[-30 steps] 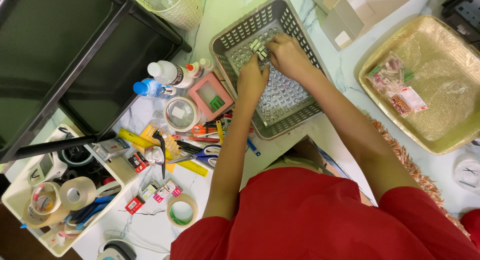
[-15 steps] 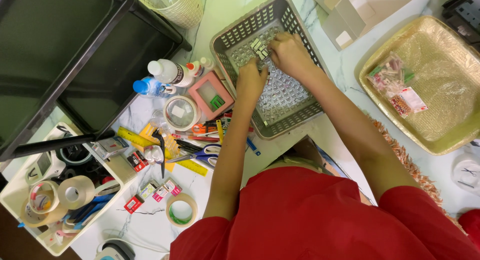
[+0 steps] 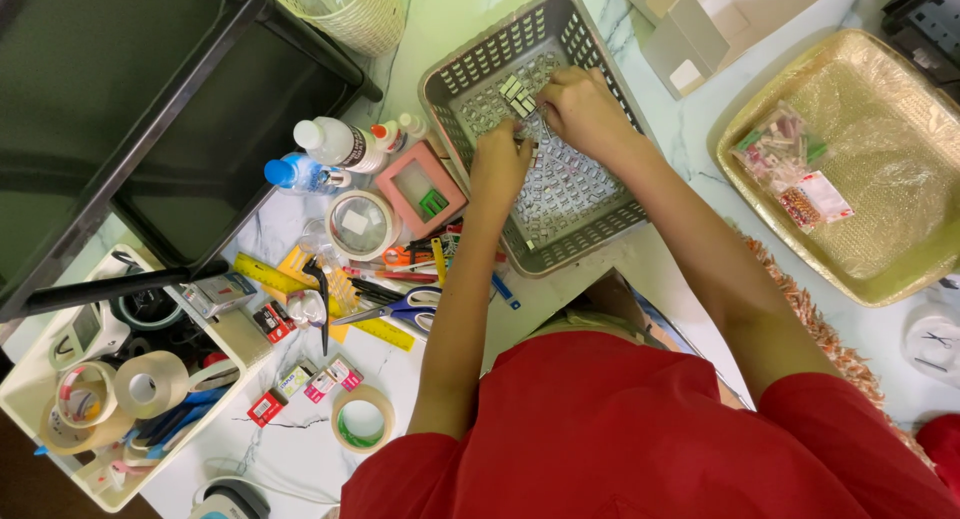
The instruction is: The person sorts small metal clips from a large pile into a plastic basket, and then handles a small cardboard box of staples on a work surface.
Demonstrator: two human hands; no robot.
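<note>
Both your hands are down in the grey slotted basket (image 3: 600, 229) now. Your right hand (image 3: 585, 109) has crept slightly toward the basket's far corner and pinches a little stack of silver packets (image 3: 517, 93); your left hand (image 3: 500, 164), fingers curled, presses the loose packets just beside it. The pink box (image 3: 420, 187) left of the basket lies untouched.

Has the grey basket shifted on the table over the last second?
No. The grey basket sits in the same spot against the pink box beside it, with both hands inside it throughout: left hand and right hand.
</note>
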